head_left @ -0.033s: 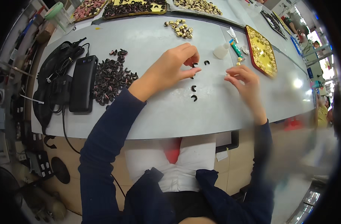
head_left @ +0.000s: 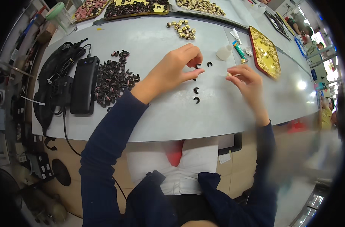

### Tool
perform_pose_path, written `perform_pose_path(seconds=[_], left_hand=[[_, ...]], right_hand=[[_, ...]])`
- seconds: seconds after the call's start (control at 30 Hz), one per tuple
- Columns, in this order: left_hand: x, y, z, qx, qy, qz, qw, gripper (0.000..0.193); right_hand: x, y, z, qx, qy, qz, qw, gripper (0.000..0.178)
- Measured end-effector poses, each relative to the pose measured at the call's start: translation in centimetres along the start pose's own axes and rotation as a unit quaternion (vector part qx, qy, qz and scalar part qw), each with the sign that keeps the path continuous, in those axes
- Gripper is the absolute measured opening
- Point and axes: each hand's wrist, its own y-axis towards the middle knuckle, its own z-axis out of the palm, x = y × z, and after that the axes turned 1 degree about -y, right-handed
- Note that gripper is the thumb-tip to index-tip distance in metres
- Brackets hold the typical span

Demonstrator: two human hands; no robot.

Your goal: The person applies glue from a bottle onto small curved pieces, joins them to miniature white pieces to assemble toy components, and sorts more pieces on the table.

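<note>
My left hand (head_left: pixel 176 64) hovers over the middle of the grey table with curled fingers, a small black C-shaped piece (head_left: pixel 198 66) between fingertips and thumb. Similar black pieces lie near it: one (head_left: pixel 209 64) to its right, two more (head_left: pixel 196 90) in a loose column below, and another partly hidden under the thumb. To the right, my right hand (head_left: pixel 249 80) pinches a tiny pale piece (head_left: pixel 228 75) between thumb and fingertips; its exact shape is too small to tell. Beyond that hand stand a white squeeze bottle (head_left: pixel 224 52) and a green-blue tube (head_left: pixel 239 50).
A heap of black C-shaped pieces (head_left: pixel 112 79) lies left, beside a black power bank (head_left: pixel 84 85) with cables. Gold-coloured pieces (head_left: pixel 182 29) form a pile farther back. A yellow tray (head_left: pixel 269 56) stands right; filled trays (head_left: pixel 136 14) line the back.
The fingers of my right hand have shifted slightly left. My left hand stays almost in place.
</note>
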Motion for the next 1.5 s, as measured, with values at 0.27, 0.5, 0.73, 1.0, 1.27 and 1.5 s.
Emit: perform_pose_path(seconds=[0.27,0.5,0.73,1.0,1.27,1.5], left_hand=[[0.6,-0.1,0.7,-0.148,0.035,0.043,0.987,0.026],[0.5,0.3,1.6,-0.133,0.011,0.01,0.991,0.026],[0.8,-0.2,1.7,-0.116,-0.004,-0.005,0.993,0.025],[0.4,-0.4,1.6,-0.096,-0.003,0.004,0.995,0.024],[0.2,-0.1,2.5,-0.162,-0.036,0.01,0.986,0.024],[0.1,-0.2,2.8,-0.165,-0.066,0.0,0.984,0.023]], right_hand=[[1.9,4.4,4.4,0.008,0.247,0.004,0.969,0.018],[1.6,3.6,4.7,0.038,0.369,0.067,0.926,0.023],[0.4,3.9,4.9,0.042,0.416,0.037,0.908,0.021],[0.5,3.6,5.2,0.032,0.392,-0.006,0.919,0.017],[0.7,3.4,5.7,0.003,0.409,-0.028,0.912,0.015],[0.9,3.2,6.0,-0.012,0.402,-0.04,0.914,0.014]])
